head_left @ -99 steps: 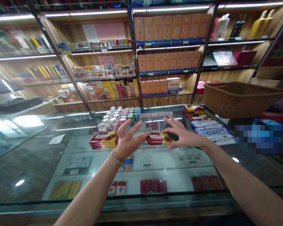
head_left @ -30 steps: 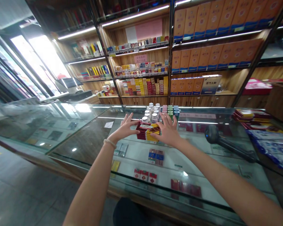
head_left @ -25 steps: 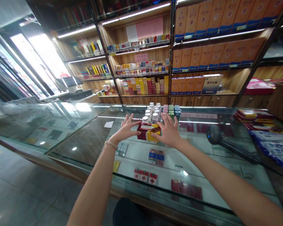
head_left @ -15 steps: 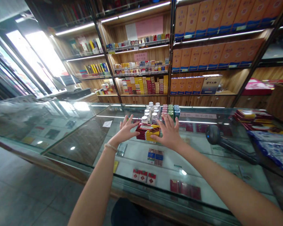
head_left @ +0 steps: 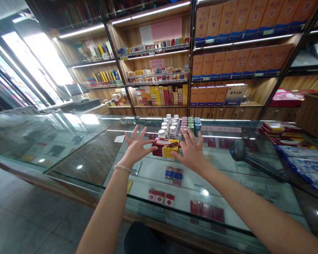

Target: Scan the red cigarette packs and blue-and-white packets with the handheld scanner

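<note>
A neat stack of chocolate bars (head_left: 165,147) in red and yellow wrappers stands on the glass counter in front of me. At its left end is my left hand (head_left: 137,148), fingers spread wide, with the thumb and index fingertip at the stack's edge. My right hand (head_left: 192,151) sits at the other end, its fingers apart and its thumb against the yellow side. Neither hand is wrapped round the stack. Just behind it are white-capped bottles (head_left: 172,131) in rows, beside pink, green and blue cans (head_left: 190,123), partly hidden by my right fingers.
A black handheld scanner (head_left: 250,160) lies on the glass counter (head_left: 148,173) to the right. Beyond it are blue-white packets (head_left: 302,165) and more red-yellow bars (head_left: 281,130). Cigarette packs (head_left: 160,197) show under the glass. A white paper slip (head_left: 119,139) lies to the left.
My left hand's fingers have spread wider and shifted a little left, away from the stack. My right hand stays nearly where it was, and the stack looks unmoved.
</note>
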Demonstrator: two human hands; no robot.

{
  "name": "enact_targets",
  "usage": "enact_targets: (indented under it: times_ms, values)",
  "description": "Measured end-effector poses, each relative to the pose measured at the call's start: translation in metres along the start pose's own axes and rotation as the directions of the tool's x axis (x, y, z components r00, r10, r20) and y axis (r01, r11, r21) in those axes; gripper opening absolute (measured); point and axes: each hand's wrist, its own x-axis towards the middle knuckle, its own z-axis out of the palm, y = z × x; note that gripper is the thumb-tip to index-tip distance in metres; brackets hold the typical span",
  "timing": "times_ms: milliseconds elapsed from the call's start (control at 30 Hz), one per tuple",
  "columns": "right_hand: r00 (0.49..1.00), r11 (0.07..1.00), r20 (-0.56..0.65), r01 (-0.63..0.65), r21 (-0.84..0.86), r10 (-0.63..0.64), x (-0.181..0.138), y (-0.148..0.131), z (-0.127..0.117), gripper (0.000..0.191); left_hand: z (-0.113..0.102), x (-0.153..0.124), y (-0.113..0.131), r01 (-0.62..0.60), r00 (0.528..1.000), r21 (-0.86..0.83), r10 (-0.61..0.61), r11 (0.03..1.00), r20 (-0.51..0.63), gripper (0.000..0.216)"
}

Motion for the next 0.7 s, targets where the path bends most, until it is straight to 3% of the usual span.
enact_targets:
  times_ms: [433,700]
  values:
    - [0.999,0.999,0.041,-0.011,0.043,0.009,-0.0003,0.0002,0.002,0.049,-0.0005,0.0007,0.0003,0.015,0.999,-0.005,-0.015,1.0,0.044,0.035]
    - [1.0,1.0,-0.001,-0.007,-0.011,0.007,-0.0008,0.0046,0.0024,0.056,-0.0017,0.0,-0.0006,0.021,0.995,0.074,-0.028,0.997,0.098,0.041]
